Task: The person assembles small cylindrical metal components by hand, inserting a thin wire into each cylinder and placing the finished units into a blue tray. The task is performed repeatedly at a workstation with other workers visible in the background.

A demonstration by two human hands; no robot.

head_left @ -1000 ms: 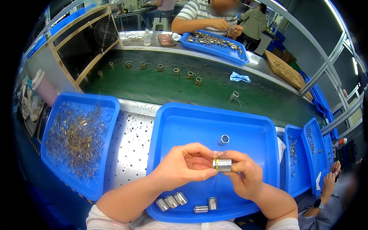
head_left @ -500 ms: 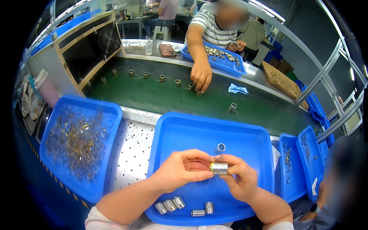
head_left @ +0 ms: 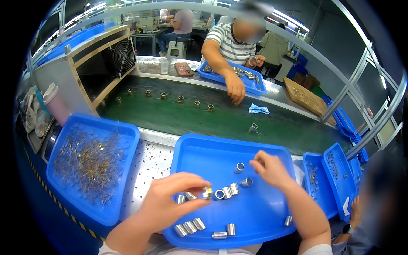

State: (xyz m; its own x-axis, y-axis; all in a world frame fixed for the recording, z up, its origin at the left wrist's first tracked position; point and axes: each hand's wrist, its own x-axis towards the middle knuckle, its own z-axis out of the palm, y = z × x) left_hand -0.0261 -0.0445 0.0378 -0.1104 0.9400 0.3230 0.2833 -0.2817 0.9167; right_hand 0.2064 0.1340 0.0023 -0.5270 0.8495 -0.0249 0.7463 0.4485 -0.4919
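A: What takes up most of the view?

B: A long green conveyor belt [head_left: 204,121] runs across the middle, with small metal sleeves standing on it in a loose row. In front of it lies a big blue tray [head_left: 263,216], and to its left a second blue tray [head_left: 123,136] heaped with thin wire parts [head_left: 87,163].

A: How are the forearms placed?

B: Both come up from the lower edge. The left hand [head_left: 172,199] lies over the near left part of the big tray, fingers curled, thumb and fingertips pinching a small metal cylinder with a brass-coloured end [head_left: 207,192]. The right hand [head_left: 270,168] reaches further in, fingers bent and drawn together just beside a loose metal ring [head_left: 239,167]; I cannot tell whether it grips anything.

A: And the other small pieces?

B: A short row of silver sleeves [head_left: 227,192] lies just right of the pinched cylinder, and more sleeves [head_left: 190,226] lie along the tray's near edge.

A: Any packages or labels?

B: A flat brown box [head_left: 304,97] sits at an angle beyond the belt on the right, and a crumpled light-blue cloth [head_left: 258,109] lies on the belt's far edge. A dark rectangular case [head_left: 183,69] lies flat near a person in a striped shirt [head_left: 231,44], whose hand [head_left: 235,90] rests on the belt.
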